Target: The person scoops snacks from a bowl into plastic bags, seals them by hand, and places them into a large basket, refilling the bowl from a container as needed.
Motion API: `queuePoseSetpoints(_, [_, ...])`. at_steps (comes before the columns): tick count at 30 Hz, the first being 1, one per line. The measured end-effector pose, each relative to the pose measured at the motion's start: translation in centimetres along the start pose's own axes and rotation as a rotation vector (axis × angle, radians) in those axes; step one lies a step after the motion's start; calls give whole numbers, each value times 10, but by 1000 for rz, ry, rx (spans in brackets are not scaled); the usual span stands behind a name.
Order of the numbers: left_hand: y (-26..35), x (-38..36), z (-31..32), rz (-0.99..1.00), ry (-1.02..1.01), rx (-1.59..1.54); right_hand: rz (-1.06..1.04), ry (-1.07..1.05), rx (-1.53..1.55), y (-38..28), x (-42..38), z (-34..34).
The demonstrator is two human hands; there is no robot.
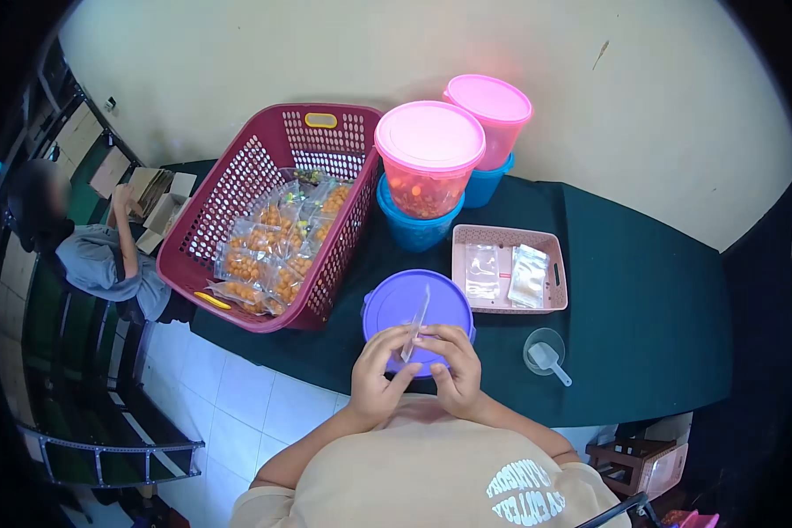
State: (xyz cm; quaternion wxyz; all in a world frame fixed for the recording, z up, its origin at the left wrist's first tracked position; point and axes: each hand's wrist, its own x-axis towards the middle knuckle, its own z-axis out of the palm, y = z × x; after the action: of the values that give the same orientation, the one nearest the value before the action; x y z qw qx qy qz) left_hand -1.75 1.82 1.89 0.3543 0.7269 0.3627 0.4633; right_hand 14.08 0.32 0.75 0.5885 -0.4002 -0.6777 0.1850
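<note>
A thin clear plastic bag stands on edge between my hands. My left hand pinches its near end from the left, and my right hand has its fingers closed on the other side. Whether anything is inside the bag cannot be made out. Right below is a round tub with a purple lid, partly covered by my hands. Beyond it to the right, a pink tray holds stacks of flat clear bags.
A large maroon basket on the left holds several filled snack bags. Pink-lidded tubs stand stacked on blue ones at the back. A scoop rests in a clear bowl at right. Another person works far left.
</note>
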Motion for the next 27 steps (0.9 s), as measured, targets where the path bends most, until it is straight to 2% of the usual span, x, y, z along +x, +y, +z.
queuePoseSetpoints(2, [-8,-2,3,6,79,-18,4,-11,3,6,-4,2])
queuePoseSetpoints(4, [-12,0,-4,165,33,226,-40,15,-184,7,-5,1])
queuePoseSetpoints(8, [-6,2,-5,293,21,473,27,83,-310,-6,2,-3])
queuePoseSetpoints(10, [-5,3,-5,296,-5,487,-42,-10,-460,-9,6,-10])
queuePoseSetpoints(13, [-5,1,-5,300,-10,557,-91,-121,-508,-2,3,-12])
queuePoseSetpoints(23, [-7,-4,-9,309,-3,605,-2,-191,-495,10,-9,-5])
queuePoseSetpoints(27, [-6,-3,-16,236,33,369,13,-211,-447,1,-4,-4])
